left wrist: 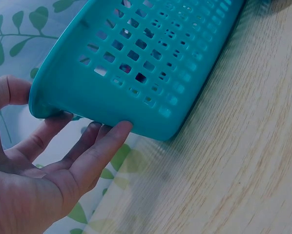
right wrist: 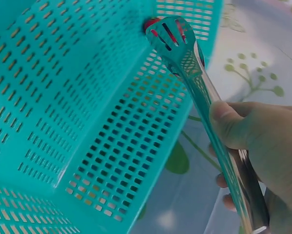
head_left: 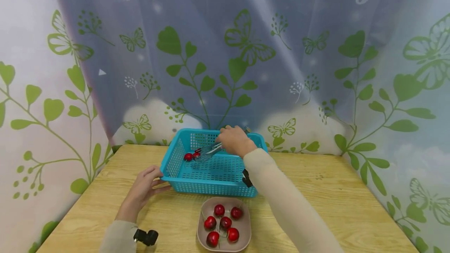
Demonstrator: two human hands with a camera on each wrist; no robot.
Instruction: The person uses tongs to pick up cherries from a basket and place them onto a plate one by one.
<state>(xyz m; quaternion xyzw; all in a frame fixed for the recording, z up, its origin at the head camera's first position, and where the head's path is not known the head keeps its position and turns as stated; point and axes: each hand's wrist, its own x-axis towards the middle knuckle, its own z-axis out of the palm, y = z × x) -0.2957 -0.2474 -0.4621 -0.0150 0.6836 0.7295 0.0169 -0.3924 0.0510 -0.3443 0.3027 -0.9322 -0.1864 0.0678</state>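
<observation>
My right hand (head_left: 234, 140) holds metal tongs (right wrist: 212, 112) with slotted ends over the blue plastic basket (head_left: 211, 187). The tongs' ends point down toward the basket's left side. Red cherries (head_left: 188, 157) lie there beside them. Through the slots in the right wrist view some red shows; I cannot tell whether a cherry sits between the ends. At the basket's near left corner my left hand (head_left: 143, 187) pinches the rim, thumb on one side and fingers beneath, as the left wrist view (left wrist: 53, 170) shows.
A pinkish square dish (head_left: 199, 227) holding several red cherries (head_left: 225, 223) stands in front of the basket, between my forearms. All of it rests on a wooden table (head_left: 316, 190). Behind the table hangs a curtain (head_left: 211, 69) printed with leaves and butterflies.
</observation>
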